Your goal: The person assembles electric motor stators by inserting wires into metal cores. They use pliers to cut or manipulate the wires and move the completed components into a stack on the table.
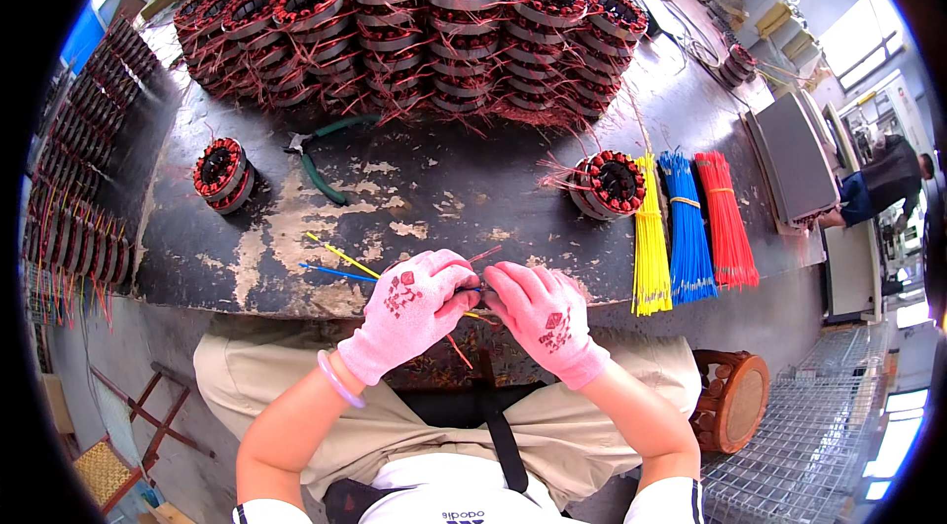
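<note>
Thin wire sleeves (340, 256), one yellow and one blue, stick out to my left from between my two gloved hands at the near edge of the worn black workbench (434, 188). My left hand (409, 312) is pinched shut on them, and my right hand (547, 312) is closed just beside it, fingertips touching at a red strand; whether the right grips the same sleeves I cannot tell. Both gloves are pink with a red printed mark on the back.

No boxes or bins sit on the bench. Three tied bundles lie side by side at my right: yellow sleeves (649, 248), blue sleeves (686, 228) and red sleeves (725, 218). A wound stator (612, 184) with red coils touches the yellow bundle's far end. Another stator (222, 174) stands alone at the left, and green-handled pliers (321, 154) lie between it and the big stack of stators (414, 21) across the back.
</note>
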The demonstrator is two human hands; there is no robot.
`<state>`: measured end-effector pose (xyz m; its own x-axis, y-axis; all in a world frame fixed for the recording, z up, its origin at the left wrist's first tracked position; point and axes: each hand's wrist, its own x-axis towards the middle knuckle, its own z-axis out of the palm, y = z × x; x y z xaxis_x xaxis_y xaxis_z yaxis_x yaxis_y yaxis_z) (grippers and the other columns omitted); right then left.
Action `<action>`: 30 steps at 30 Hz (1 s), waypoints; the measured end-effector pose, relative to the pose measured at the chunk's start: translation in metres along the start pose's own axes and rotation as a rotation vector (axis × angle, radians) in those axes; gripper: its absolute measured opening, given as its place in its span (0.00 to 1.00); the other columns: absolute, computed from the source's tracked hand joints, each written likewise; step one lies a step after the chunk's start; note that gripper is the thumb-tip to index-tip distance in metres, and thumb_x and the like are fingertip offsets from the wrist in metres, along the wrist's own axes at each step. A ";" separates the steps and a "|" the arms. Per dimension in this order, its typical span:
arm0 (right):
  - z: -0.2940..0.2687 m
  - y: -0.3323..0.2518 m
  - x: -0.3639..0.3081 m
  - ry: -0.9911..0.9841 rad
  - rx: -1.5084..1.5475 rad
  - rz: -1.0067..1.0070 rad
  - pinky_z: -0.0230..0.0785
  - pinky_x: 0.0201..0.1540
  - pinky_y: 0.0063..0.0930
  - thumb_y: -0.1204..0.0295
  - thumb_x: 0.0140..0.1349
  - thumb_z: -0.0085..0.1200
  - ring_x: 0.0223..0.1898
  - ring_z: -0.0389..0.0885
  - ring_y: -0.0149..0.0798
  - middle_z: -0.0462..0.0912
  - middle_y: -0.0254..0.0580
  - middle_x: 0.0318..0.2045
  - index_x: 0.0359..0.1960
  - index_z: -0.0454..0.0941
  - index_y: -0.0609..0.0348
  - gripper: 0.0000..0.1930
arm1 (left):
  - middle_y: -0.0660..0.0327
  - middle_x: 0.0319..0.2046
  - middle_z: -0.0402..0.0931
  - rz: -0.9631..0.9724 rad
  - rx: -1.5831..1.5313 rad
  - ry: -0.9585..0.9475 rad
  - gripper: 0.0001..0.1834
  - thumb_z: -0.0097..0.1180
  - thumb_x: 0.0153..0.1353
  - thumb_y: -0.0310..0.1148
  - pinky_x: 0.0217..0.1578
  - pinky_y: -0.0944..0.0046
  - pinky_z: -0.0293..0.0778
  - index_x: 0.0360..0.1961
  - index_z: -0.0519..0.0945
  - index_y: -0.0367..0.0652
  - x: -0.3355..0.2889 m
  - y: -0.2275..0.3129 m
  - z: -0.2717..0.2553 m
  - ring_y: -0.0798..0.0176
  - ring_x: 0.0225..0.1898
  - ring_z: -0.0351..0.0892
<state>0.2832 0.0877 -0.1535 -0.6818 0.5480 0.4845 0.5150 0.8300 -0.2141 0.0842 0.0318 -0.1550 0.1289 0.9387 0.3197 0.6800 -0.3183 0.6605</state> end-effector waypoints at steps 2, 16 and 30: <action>0.001 0.001 0.001 -0.217 0.411 0.344 0.74 0.37 0.29 0.68 0.63 0.61 0.33 0.82 0.36 0.84 0.37 0.33 0.43 0.81 0.58 0.10 | 0.58 0.40 0.81 0.006 -0.008 -0.016 0.08 0.66 0.56 0.30 0.43 0.54 0.77 0.37 0.82 0.42 0.001 0.001 -0.001 0.49 0.42 0.82; -0.015 0.003 0.012 -0.341 0.588 0.459 0.72 0.39 0.31 0.69 0.67 0.55 0.33 0.81 0.43 0.84 0.43 0.32 0.37 0.80 0.61 0.08 | 0.61 0.37 0.79 0.072 0.002 0.004 0.08 0.66 0.56 0.31 0.38 0.54 0.78 0.36 0.81 0.45 0.002 -0.001 0.000 0.52 0.39 0.81; -0.002 0.000 -0.005 -0.190 0.290 0.293 0.75 0.36 0.31 0.68 0.63 0.62 0.32 0.84 0.42 0.84 0.39 0.30 0.43 0.82 0.58 0.10 | 0.61 0.37 0.79 0.095 0.003 0.018 0.09 0.67 0.55 0.30 0.37 0.54 0.78 0.36 0.80 0.44 0.003 -0.002 0.003 0.53 0.38 0.81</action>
<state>0.2872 0.0845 -0.1540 -0.6263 0.7510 0.2092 0.5525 0.6169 -0.5605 0.0848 0.0357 -0.1576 0.1797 0.9020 0.3926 0.6674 -0.4050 0.6250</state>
